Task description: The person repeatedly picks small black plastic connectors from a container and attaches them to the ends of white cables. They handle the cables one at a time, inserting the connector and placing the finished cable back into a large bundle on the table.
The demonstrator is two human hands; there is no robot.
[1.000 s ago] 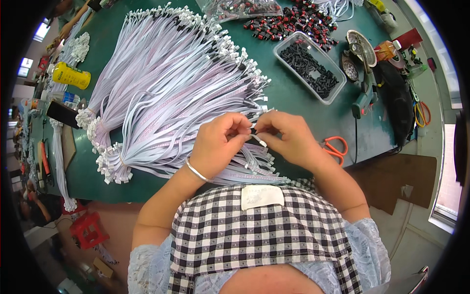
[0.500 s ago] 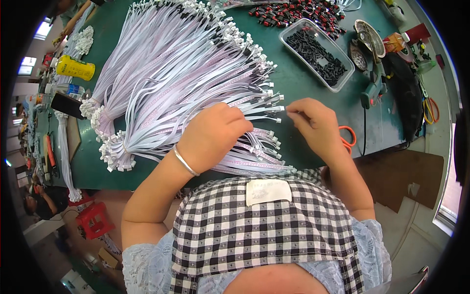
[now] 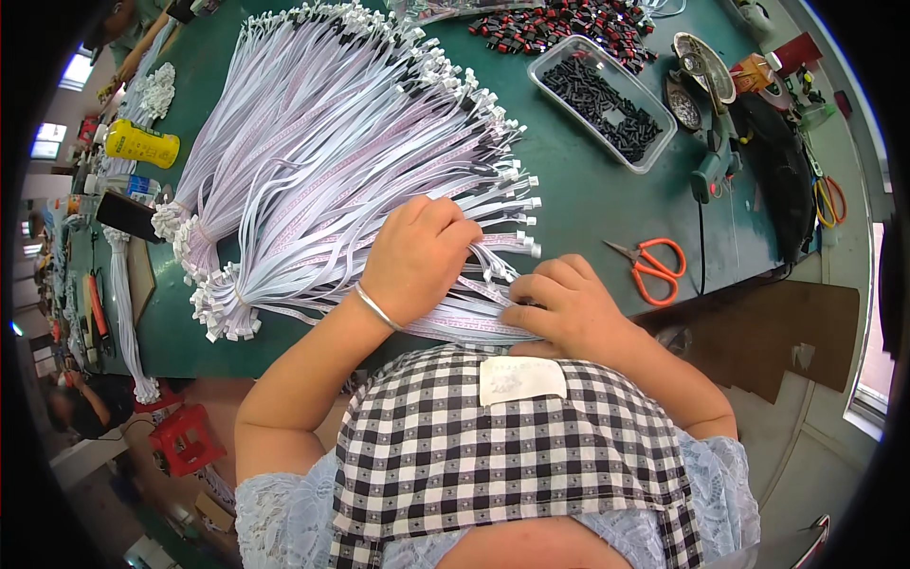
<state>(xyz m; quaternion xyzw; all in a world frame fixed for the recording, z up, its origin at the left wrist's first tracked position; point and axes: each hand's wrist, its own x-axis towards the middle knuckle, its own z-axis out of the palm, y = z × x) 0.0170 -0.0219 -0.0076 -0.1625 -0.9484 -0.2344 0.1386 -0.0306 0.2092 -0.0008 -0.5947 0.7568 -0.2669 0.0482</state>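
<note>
A wide fan of white and pinkish flat ribbon cables (image 3: 313, 161) with small white connectors on their ends covers the table in front of me. My left hand (image 3: 422, 256), a silver bangle on its wrist, lies over the near part of the fan with its fingers curled closed around some of the cables. Close to the table's front edge, my right hand (image 3: 564, 308) has its fingers bent and pressed together at the connector ends of the nearest cables. Its fingertips are partly hidden, and which cable they pinch is unclear.
Orange-handled scissors (image 3: 656, 269) lie right of my right hand. Beyond stands a clear plastic box (image 3: 607, 104) of black tubular pieces, near a pile of red-and-black parts (image 3: 564, 28). A green hand tool with a cord (image 3: 711, 175) and a metal dish (image 3: 703, 66) are at the far right.
My right hand has moved down and left from the far connector ends to the near cables, uncovering the scissors. My left hand has shifted slightly toward me.
</note>
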